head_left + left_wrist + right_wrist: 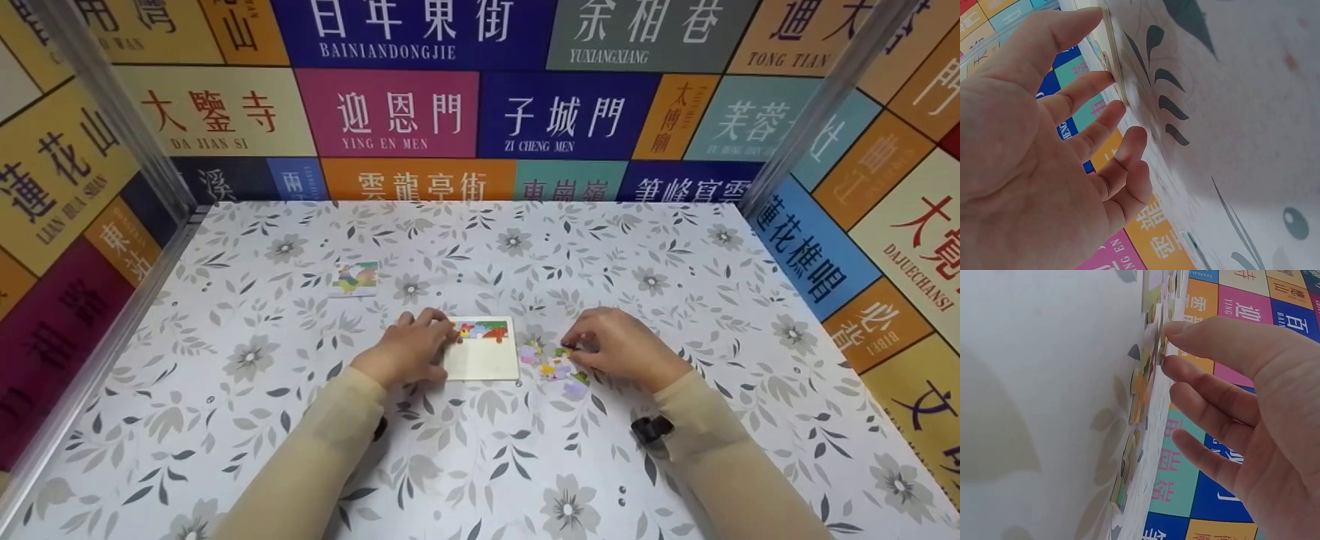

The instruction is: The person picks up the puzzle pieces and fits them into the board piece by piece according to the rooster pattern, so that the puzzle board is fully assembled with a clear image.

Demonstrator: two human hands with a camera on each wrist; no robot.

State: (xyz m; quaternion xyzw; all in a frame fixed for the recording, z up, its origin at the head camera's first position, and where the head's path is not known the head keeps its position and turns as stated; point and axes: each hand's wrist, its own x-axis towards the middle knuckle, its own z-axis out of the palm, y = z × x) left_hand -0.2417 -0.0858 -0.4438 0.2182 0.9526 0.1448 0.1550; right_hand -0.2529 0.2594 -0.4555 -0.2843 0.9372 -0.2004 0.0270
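Note:
A cream puzzle board (484,360) lies flat on the table, with joined coloured pieces (491,330) along its upper part. My left hand (409,349) rests at the board's left side, fingers spread; in the left wrist view the thumb and index fingertips touch the board's edge (1116,56). Right of the board, several loose puzzle pieces (549,369) lie in a small cluster. Over its far right side, my right hand (619,345) pinches a puzzle piece (1159,346) between thumb and index finger. Its picture is hidden by the fingers.
A small picture card (355,278) with a coloured image lies farther back on the left. The table (247,435) has a floral cover. Walls of coloured signs (390,112) stand behind and at both sides. A dark wristband (651,430) is on the right wrist.

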